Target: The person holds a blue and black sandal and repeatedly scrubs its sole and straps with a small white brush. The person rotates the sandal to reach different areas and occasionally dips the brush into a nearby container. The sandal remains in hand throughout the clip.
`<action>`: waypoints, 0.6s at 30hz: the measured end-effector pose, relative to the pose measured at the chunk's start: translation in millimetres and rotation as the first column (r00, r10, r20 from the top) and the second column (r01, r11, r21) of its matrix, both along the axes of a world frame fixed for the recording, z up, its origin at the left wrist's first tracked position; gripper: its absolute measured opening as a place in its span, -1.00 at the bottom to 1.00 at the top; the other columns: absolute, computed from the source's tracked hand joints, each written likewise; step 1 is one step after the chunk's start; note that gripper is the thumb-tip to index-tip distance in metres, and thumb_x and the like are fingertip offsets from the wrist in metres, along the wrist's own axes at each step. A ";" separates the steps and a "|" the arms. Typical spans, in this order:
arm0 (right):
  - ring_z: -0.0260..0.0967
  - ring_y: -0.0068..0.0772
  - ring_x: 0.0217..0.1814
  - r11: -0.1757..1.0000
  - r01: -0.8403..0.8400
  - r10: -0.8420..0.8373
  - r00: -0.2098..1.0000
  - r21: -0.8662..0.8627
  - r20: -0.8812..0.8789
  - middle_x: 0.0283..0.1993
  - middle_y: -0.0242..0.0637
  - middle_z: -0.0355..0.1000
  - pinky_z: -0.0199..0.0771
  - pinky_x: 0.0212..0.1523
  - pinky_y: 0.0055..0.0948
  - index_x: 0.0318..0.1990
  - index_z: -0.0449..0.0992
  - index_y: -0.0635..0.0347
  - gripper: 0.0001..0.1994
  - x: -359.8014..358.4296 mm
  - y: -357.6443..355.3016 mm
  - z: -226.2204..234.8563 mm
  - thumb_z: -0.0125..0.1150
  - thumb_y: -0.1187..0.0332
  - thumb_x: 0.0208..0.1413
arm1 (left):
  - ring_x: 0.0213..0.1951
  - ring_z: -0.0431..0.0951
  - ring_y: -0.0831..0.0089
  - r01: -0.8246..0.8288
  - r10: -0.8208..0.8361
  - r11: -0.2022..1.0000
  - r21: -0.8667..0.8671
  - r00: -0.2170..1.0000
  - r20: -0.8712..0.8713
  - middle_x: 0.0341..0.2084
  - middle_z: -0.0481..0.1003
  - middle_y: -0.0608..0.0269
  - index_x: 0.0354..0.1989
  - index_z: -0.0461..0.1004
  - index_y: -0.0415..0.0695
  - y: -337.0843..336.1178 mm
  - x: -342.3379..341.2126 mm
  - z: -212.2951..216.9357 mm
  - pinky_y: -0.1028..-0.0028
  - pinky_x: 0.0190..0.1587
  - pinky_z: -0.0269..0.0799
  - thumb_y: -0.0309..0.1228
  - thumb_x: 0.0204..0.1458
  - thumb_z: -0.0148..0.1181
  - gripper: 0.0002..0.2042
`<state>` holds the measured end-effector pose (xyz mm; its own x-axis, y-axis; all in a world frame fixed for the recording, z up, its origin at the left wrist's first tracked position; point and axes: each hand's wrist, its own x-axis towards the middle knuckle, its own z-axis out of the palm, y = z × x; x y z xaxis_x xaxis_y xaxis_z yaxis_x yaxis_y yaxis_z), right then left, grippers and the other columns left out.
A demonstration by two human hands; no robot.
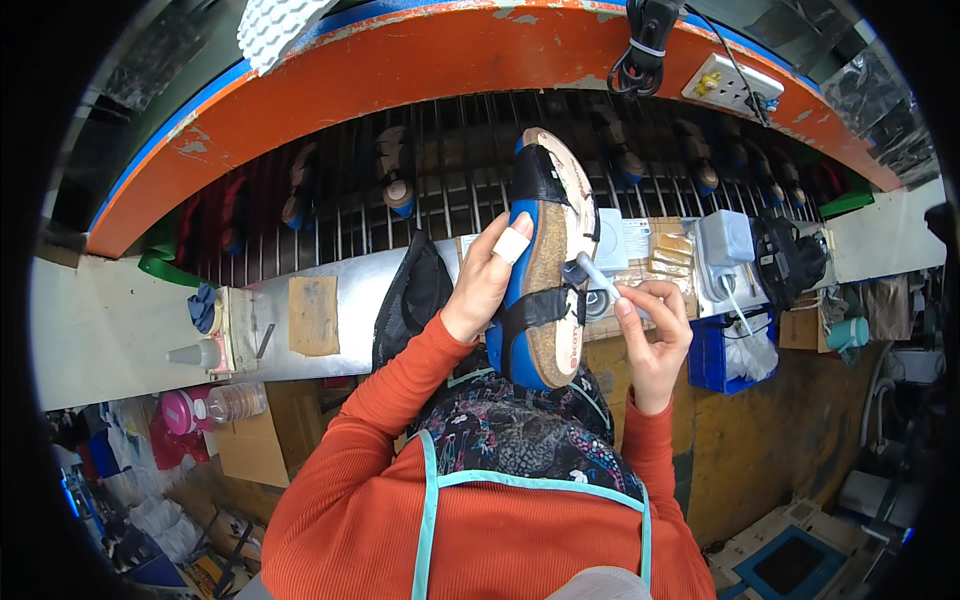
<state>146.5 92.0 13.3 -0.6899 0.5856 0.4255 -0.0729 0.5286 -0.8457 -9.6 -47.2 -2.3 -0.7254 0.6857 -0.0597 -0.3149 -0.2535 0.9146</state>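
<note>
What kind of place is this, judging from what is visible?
Probably a shoe workshop: the left hand holds a sandal, the right hand a small brush, and more shoes ride a wire rack.

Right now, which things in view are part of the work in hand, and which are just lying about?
In use:
- sandal, sole up, held by the left hand
- small brush in the right hand, tip against the sole

Lying about:
- black mesh upper on the bench
- pink-capped bottle
- blue bin
- power strip
- shoes on the wire rack
</note>
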 end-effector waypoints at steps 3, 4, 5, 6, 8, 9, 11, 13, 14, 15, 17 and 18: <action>0.22 -0.61 -0.44 0.994 0.084 -0.085 0.996 0.070 0.019 -0.30 -0.38 0.39 0.22 -0.41 -0.60 -0.23 0.66 0.18 -0.84 -3.8 -6.4 -3.9 0.35 0.48 -0.01 | -0.22 0.45 0.63 -0.026 0.026 1.000 -0.005 0.999 -0.033 -0.23 0.50 0.28 -0.04 0.43 -0.26 1.7 2.3 -0.2 0.57 -0.13 0.38 -0.08 0.22 0.05 -0.57; 0.21 -0.60 -0.45 0.991 0.112 -0.114 0.993 0.074 0.032 -0.30 -0.39 0.39 0.21 -0.38 -0.58 -0.23 0.67 0.17 -0.84 -6.5 -6.8 -4.5 0.35 0.46 -0.01 | -0.24 0.45 0.63 -0.031 0.030 1.000 -0.005 0.999 -0.039 -0.25 0.50 0.27 -0.05 0.44 -0.26 2.2 3.5 -0.5 0.57 -0.14 0.38 -0.09 0.22 0.05 -0.58; 0.19 -0.58 -0.48 0.988 0.137 -0.140 0.990 0.076 0.032 -0.30 -0.41 0.39 0.16 -0.28 -0.53 -0.22 0.67 0.13 -0.83 -9.0 -6.4 -4.6 0.38 0.42 -0.02 | -0.25 0.45 0.63 -0.039 0.037 0.999 -0.024 0.997 -0.067 -0.27 0.51 0.27 -0.05 0.44 -0.26 2.7 4.2 -0.8 0.57 -0.15 0.38 -0.09 0.22 0.06 -0.58; 0.19 -0.59 -0.48 0.981 0.154 -0.158 0.987 0.118 0.027 -0.30 -0.42 0.39 0.15 -0.25 -0.52 -0.22 0.67 0.12 -0.82 -11.1 -4.9 -4.1 0.38 0.41 -0.02 | -0.26 0.45 0.64 -0.048 0.044 0.998 -0.042 0.995 -0.095 -0.28 0.51 0.27 -0.06 0.44 -0.27 3.2 4.9 -1.1 0.56 -0.16 0.39 -0.10 0.22 0.06 -0.59; 0.19 -0.59 -0.48 0.962 0.188 -0.194 0.981 0.200 0.012 -0.29 -0.43 0.39 0.12 -0.20 -0.50 -0.21 0.67 0.10 -0.82 -15.1 -2.0 -2.9 0.39 0.40 -0.02 | -0.27 0.45 0.64 -0.062 0.050 0.995 -0.078 0.988 -0.149 -0.31 0.51 0.27 -0.07 0.44 -0.27 2.9 5.8 -1.9 0.56 -0.17 0.39 -0.10 0.22 0.06 -0.59; 0.20 -0.59 -0.47 0.954 0.196 -0.203 0.979 0.227 0.009 -0.29 -0.43 0.39 0.11 -0.18 -0.49 -0.21 0.67 0.09 -0.81 -17.0 -0.4 -2.1 0.39 0.39 -0.02 | -0.26 0.44 0.64 -0.068 0.050 0.993 -0.095 0.983 -0.174 -0.31 0.51 0.26 -0.08 0.44 -0.28 2.4 5.6 -2.1 0.56 -0.17 0.39 -0.10 0.22 0.07 -0.59; 0.21 -0.59 -0.46 0.937 0.211 -0.223 0.975 0.278 0.012 -0.29 -0.44 0.39 0.08 -0.14 -0.47 -0.21 0.67 0.07 -0.81 -19.0 2.4 -0.5 0.39 0.38 -0.03 | -0.26 0.44 0.63 -0.067 0.039 0.990 -0.128 0.977 -0.210 -0.32 0.51 0.25 -0.08 0.44 -0.29 1.5 4.9 -2.5 0.56 -0.17 0.39 -0.10 0.21 0.07 -0.59; 0.23 -0.57 -0.42 0.917 0.229 -0.246 0.969 0.326 0.009 -0.28 -0.44 0.39 0.07 -0.13 -0.46 -0.21 0.67 0.06 -0.81 -20.0 4.5 0.8 0.39 0.39 -0.04 | -0.26 0.45 0.62 -0.055 0.017 0.985 -0.162 0.973 -0.229 -0.32 0.52 0.24 -0.07 0.44 -0.29 0.5 4.4 -2.3 0.56 -0.17 0.38 -0.10 0.20 0.08 -0.58; 0.24 -0.57 -0.40 0.906 0.239 -0.258 0.966 0.351 0.008 -0.27 -0.44 0.40 0.06 -0.12 -0.46 -0.21 0.67 0.05 -0.80 -21.6 6.2 1.2 0.39 0.39 -0.04 | -0.27 0.45 0.61 -0.068 0.024 0.983 -0.170 0.968 -0.248 -0.32 0.52 0.24 -0.06 0.44 -0.29 0.5 3.9 -1.8 0.55 -0.17 0.38 -0.10 0.20 0.09 -0.57; 0.25 -0.55 -0.38 0.883 0.256 -0.272 0.962 0.392 -0.016 -0.27 -0.44 0.40 0.05 -0.12 -0.46 -0.21 0.67 0.05 -0.80 -22.4 7.1 1.2 0.40 0.40 -0.05 | -0.28 0.44 0.61 -0.081 0.031 0.981 -0.179 0.964 -0.265 -0.33 0.52 0.23 -0.06 0.44 -0.29 0.1 5.2 -1.4 0.55 -0.18 0.38 -0.10 0.20 0.09 -0.57; 0.28 -0.52 -0.34 0.836 0.290 -0.296 0.953 0.465 -0.064 -0.26 -0.44 0.40 0.05 -0.12 -0.46 -0.21 0.67 0.04 -0.78 -25.4 9.8 0.5 0.41 0.41 -0.08 | -0.29 0.44 0.60 -0.092 0.036 0.978 -0.185 0.956 -0.290 -0.34 0.51 0.23 -0.06 0.44 -0.30 0.9 4.9 -0.3 0.55 -0.18 0.38 -0.10 0.19 0.10 -0.57; 0.29 -0.51 -0.33 0.808 0.314 -0.302 0.947 0.498 -0.107 -0.26 -0.44 0.40 0.05 -0.13 -0.46 -0.21 0.68 0.04 -0.77 -26.0 10.6 -0.1 0.42 0.41 -0.10 | -0.29 0.44 0.60 -0.092 0.033 0.978 -0.187 0.955 -0.294 -0.34 0.51 0.22 -0.06 0.44 -0.29 1.3 4.7 0.3 0.54 -0.19 0.38 -0.10 0.19 0.10 -0.57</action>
<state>120.5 102.6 13.2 -0.4971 0.4664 0.7317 0.1510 0.8768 -0.4565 -4.9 -46.0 -2.0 -0.7726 0.6342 0.0289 -0.0208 -0.0708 0.9973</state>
